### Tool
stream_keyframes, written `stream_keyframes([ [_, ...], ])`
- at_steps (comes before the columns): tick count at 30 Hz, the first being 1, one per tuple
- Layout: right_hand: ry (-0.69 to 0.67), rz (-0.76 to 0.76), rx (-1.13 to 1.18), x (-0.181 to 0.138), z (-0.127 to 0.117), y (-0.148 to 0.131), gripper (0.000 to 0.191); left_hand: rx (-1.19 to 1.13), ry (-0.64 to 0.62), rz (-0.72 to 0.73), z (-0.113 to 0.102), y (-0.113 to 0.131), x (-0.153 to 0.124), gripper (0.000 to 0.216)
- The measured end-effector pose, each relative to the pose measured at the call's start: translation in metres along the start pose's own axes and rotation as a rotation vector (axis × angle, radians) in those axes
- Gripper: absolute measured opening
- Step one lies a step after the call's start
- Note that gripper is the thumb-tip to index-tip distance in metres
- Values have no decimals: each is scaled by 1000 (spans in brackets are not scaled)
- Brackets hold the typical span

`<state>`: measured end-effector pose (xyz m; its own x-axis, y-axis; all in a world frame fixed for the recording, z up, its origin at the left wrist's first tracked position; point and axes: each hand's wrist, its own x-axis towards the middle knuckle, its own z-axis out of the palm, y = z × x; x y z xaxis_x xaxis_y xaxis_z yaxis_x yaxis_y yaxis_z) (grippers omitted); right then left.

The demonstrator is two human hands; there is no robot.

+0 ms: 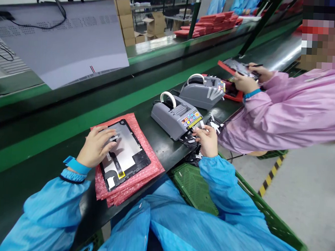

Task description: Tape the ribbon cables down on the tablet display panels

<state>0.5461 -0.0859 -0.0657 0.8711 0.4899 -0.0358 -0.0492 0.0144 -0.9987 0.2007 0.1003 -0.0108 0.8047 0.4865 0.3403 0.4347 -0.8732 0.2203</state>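
Observation:
A tablet screen panel [137, 139] lies back side up on a stack of red bubble-wrap bags [151, 165], with a dark flex cable [116, 163] and a yellow-edged patch on it. My left hand [97, 144] rests over the panel's left part, fingers stretched out, near a short strip on the cable. At the front of the nearer grey tape dispenser [170, 116], my right hand [207, 139] pinches at the outlet, thumb and forefinger closed on a small piece of pale tape [202, 124]. The fingertips partly hide that piece.
A second tape dispenser [203, 92] stands behind the first. Tape scraps [214, 124] and black cables lie beside them. Green crates [194, 186] sit below the bench edge. At right, a co-worker in a pink sleeve [290, 108] holds another panel. A large sheet [68, 39] hangs upper left.

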Motion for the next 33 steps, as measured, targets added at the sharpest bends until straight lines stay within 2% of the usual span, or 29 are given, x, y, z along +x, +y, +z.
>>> stream_keyframes([
  [6,41,-36,-18,0,-4,-2,59,-48,0,9,1,7,5,41],
  [8,64,-130,-64,-10,-7,-9,55,-88,-1,-3,-2,15,6,39],
  [10,24,-238,-124,-25,-5,-21,50,-156,-3,-26,-6,26,7,37],
  [11,-49,-272,-149,-34,0,-28,49,-200,-6,-34,-7,33,9,35],
  [13,-297,-283,-176,-50,17,-42,48,-296,-21,-42,-8,47,14,32],
  [15,-581,-262,-181,-61,43,-53,47,-380,-47,-49,-6,59,20,30],
  [17,-795,-255,-190,-67,74,-58,44,-437,-67,-81,-1,67,25,28],
  [21,-1012,-257,-222,-72,119,-55,42,-483,-59,-175,6,67,26,22],
  [24,-1058,-220,-220,-69,132,-48,44,-496,-73,-261,8,60,21,18],
  [29,-917,-143,-175,-57,132,-42,51,-551,-74,-427,10,52,18,17],
  [33,-984,-86,-177,-55,134,-41,54,-587,-75,-448,13,51,20,19],
])
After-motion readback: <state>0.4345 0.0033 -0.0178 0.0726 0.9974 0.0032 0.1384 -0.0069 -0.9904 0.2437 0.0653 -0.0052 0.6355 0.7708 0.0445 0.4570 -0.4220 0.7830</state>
